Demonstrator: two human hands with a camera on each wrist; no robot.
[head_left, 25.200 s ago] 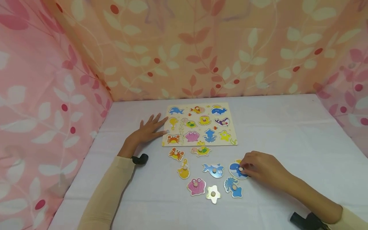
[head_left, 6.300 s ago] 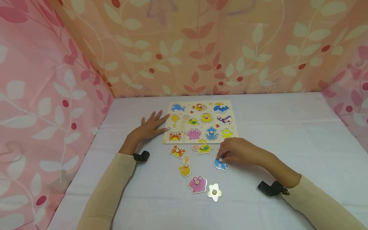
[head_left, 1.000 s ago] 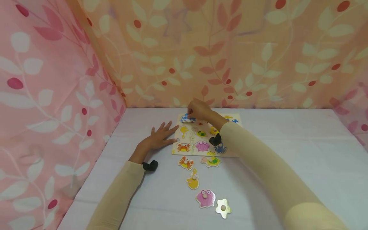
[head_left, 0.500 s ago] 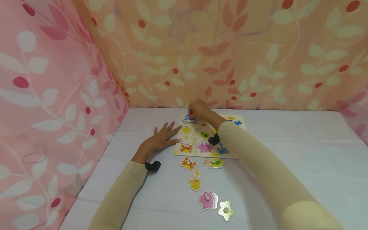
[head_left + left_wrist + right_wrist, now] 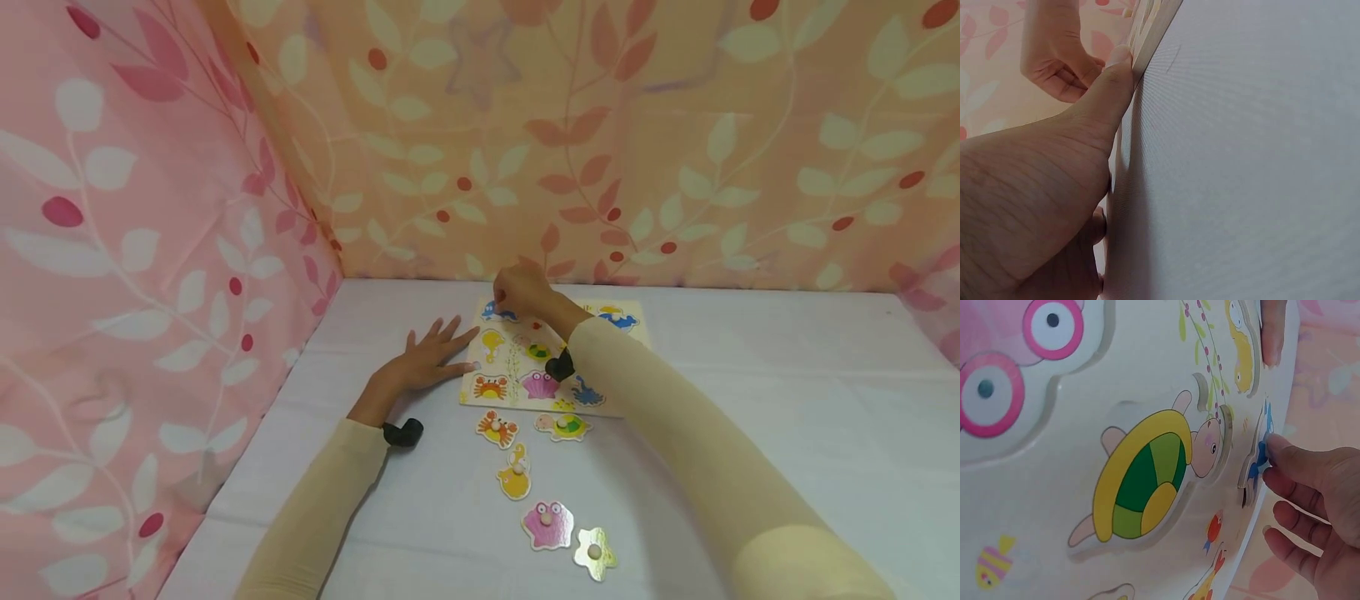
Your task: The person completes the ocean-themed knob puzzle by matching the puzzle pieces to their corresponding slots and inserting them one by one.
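My right hand [image 5: 525, 293] reaches over the far left corner of the puzzle board [image 5: 480, 403] and pinches a blue dolphin piece [image 5: 491, 312]. In the right wrist view, thumb and index finger hold the dolphin at its matching recess; one edge stands slightly proud of the board. My left hand [image 5: 423, 362] lies spread on the cloth, thumb and index fingertip touching the board's left edge. The blue whale piece [image 5: 617, 320] and blue squid piece [image 5: 587, 392] sit in the board. My right forearm hides the board's right part.
Loose knobbed pieces lie on the white cloth in front of the board: a crab [image 5: 497, 428], a turtle [image 5: 562, 427], a seahorse [image 5: 516, 473], a pink shell [image 5: 547, 525] and a shiny starfish [image 5: 596, 552]. Patterned curtains [image 5: 525, 167] hang behind and at the sides.
Since several seconds ago, my right hand has carried the dolphin from the cloth to the far left recess. The whale and squid, loose earlier, now sit in the board. My left hand has stayed.
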